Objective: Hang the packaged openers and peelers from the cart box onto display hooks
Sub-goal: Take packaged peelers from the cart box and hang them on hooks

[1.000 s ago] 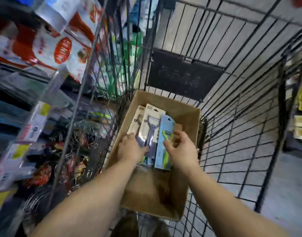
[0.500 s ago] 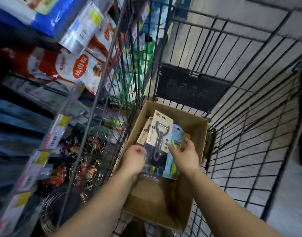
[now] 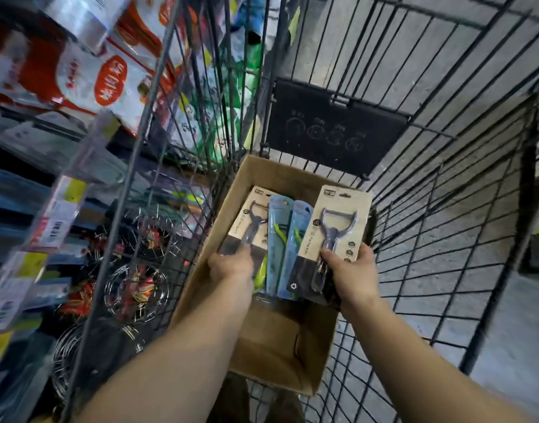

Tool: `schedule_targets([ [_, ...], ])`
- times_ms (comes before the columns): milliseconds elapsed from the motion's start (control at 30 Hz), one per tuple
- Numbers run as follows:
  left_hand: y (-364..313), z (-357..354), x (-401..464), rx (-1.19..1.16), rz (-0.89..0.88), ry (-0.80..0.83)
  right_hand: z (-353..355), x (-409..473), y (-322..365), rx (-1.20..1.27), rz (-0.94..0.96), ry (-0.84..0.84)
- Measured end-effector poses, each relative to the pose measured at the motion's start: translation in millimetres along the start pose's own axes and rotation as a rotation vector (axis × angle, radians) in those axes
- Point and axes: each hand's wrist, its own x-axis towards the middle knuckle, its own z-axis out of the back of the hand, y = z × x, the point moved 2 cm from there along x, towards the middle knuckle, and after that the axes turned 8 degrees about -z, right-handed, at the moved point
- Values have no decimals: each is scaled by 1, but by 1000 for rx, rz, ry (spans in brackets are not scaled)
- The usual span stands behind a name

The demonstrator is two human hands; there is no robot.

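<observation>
Head view, right hand [image 3: 352, 277] grips carded opener [image 3: 335, 236] over box [image 3: 280, 355]

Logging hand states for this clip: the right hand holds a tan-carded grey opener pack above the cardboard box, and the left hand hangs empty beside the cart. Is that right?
Not quite. The head view shows the left hand is not empty: it grips another tan-carded grey opener pack inside the brown cardboard box. The right hand does hold its tan-carded grey opener pack above the box.

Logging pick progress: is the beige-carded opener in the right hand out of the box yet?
Out: right hand holds opener card raised above the cardboard box.
</observation>
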Motion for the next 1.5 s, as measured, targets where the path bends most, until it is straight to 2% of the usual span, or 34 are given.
schedule_targets([
  [67,0,-8,2,-87,15,-60,2,-1,-6,1,-13,3],
  [133,1,-11,1,-194,8,-49,3,-3,-7,15,-25,14],
  [267,-7,-3,-7,-220,-45,146,3,-11,-2,32,-1,33],
  [500,-30,46,-42,-173,-123,372,-2,-46,16,8,70,58],
  [700,-44,103,-84,-306,-193,615,10,-102,37,3,166,86],
  [833,-50,156,-121,-416,-280,706,22,-155,59,2,257,192],
  [967,-41,221,-173,-484,-476,745,27,-223,75,-11,388,365],
  [1067,-14,283,-214,-536,-576,714,29,-288,71,0,441,583],
  [1200,34,380,-265,-467,-686,652,31,-384,46,-76,601,806],
  [1500,139,593,-352,-513,-865,67,-11,-606,-29,-305,885,1164],
])
